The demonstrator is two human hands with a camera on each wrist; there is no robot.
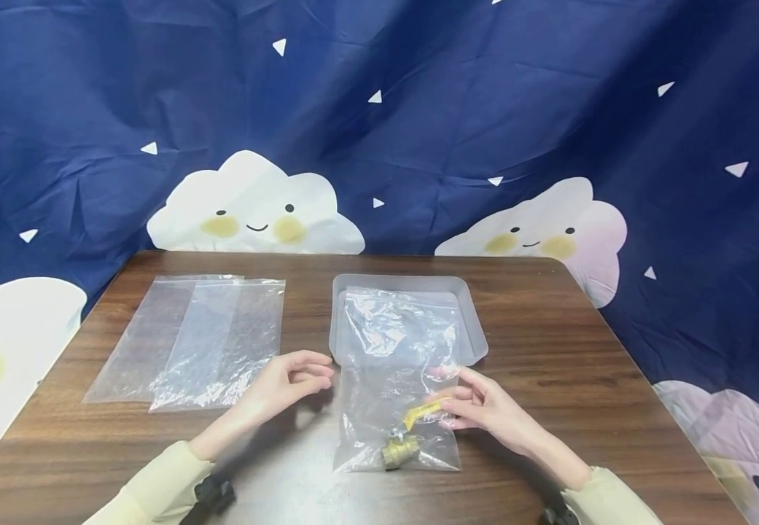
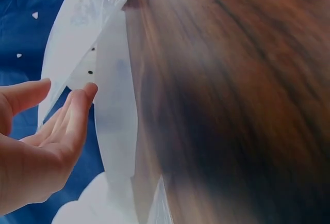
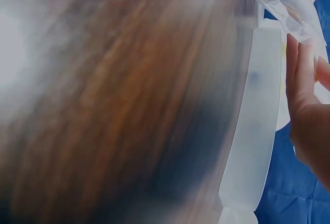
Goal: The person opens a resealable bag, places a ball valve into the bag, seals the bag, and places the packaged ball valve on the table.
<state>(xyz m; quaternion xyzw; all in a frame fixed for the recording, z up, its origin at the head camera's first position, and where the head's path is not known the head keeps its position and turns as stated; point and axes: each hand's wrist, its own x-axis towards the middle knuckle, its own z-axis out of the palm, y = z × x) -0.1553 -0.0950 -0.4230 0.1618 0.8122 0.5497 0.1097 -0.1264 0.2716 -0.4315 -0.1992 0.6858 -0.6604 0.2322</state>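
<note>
A clear zip bag (image 1: 386, 394) stands in front of me, overlapping the front of the tray. In its bottom lies a brass ball valve (image 1: 400, 452) with a yellow lever (image 1: 426, 412). My right hand (image 1: 493, 415) pinches the bag's right edge near the lever's tip; some fingers show through the plastic. In the right wrist view, that hand's fingers (image 3: 304, 74) meet the bag's edge (image 3: 294, 7). To the bag's left, my left hand (image 1: 287, 386) hovers with fingers loosely bent and nothing between them. The left wrist view shows its thumb and fingers apart.
A translucent grey plastic tray (image 1: 474, 321) sits behind the bag. Two flat, overlapping zip bags (image 1: 222, 343) lie on the left of the brown wooden table (image 1: 550, 328). Behind the table hangs a blue cloth (image 1: 418, 131) with clouds.
</note>
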